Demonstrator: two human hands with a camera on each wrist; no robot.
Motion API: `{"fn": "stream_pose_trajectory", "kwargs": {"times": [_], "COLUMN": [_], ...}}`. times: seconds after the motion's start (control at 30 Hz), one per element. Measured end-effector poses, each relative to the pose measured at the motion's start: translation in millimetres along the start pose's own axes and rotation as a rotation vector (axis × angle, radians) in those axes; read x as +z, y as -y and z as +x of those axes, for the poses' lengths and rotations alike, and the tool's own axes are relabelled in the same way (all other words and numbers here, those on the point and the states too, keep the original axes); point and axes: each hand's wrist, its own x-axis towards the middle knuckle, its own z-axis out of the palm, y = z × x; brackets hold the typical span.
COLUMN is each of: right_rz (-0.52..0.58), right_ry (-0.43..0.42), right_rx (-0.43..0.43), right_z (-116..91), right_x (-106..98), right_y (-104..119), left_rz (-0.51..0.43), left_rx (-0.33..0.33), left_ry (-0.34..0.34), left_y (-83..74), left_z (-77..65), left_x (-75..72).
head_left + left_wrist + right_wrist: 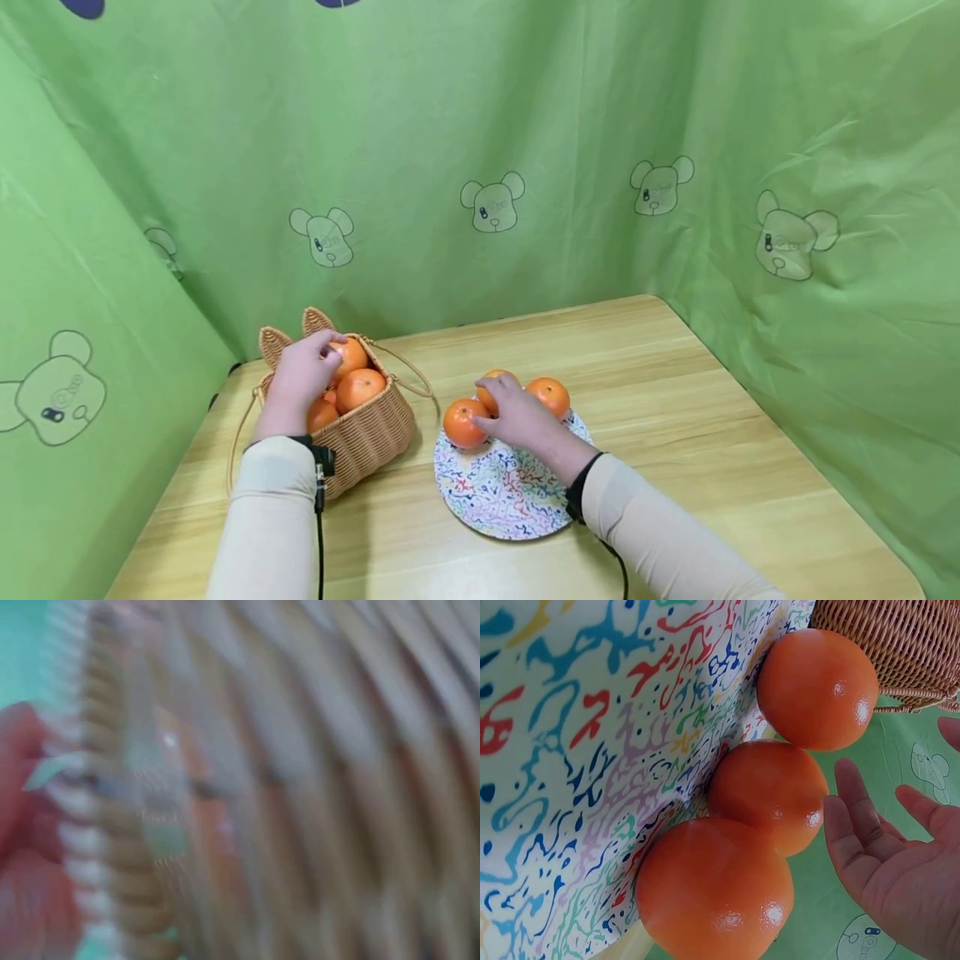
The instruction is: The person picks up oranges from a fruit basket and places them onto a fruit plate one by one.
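Note:
My left hand (pixel 302 373) is over a wicker basket (pixel 378 442), its fingers loosely bent beside an orange (pixel 351 358) at the back. Two more oranges, one in front (pixel 362 390) and one low at the left (pixel 321 414), show inside. In the left wrist view the hand (pixel 30 825) is blurred behind the basket rim; contact with the fruit is unclear. My right hand (pixel 517 412) is above a patterned round mat (pixel 502 492) bearing three oranges (pixel 465 423). Its fingers are extended in the right wrist view, close to the middle orange (pixel 769 795).
The basket has ear-shaped tops (pixel 274 343) and a thin looped handle (pixel 408 371) hanging over its right side. Beneath lies a wooden table (pixel 720 467). Green curtains (pixel 420 150) with mouse-head prints hang around its back and sides. Black cables (pixel 320 533) run from both wrists.

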Motion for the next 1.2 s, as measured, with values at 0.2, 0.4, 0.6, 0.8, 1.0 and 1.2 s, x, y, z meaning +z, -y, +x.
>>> {"fn": "stream_pose_trajectory", "kwargs": {"times": [0.2, 0.4, 0.6, 0.8, 1.0, 1.2], "right_rz": [-0.008, -0.007, -0.009, -0.008, -0.006, -0.008], "right_ry": [0.009, 0.017, 0.010, 0.012, 0.009, 0.021], "right_rx": [-0.001, -0.008, -0.006, -0.025, -0.039, -0.037], "right_z": [1.4, -1.3, -3.2, -4.0, -5.4, -7.4], "right_x": [2.8, 1.1, -0.2, -0.5, -0.4, -0.9], "right_y": [3.1, 3.5, 3.5, 3.3, 2.4, 2.8], "left_rz": [0.164, 0.118, 0.062, 0.043, 0.017, 0.076], "left_rx": [-0.053, -0.157, -0.197, -0.256, -0.295, -0.306], "left_ry": [0.099, 0.225, 0.292, 0.178, 0.067, 0.206], "left_y": [3.4, -3.9, -10.9, -10.4, -10.5, -6.2], "left_z": [-6.0, -11.6, -13.2, -16.7, -15.4, -23.8], "left_x": [5.7, 17.1, 18.3, 20.6, 16.6, 18.1]}}
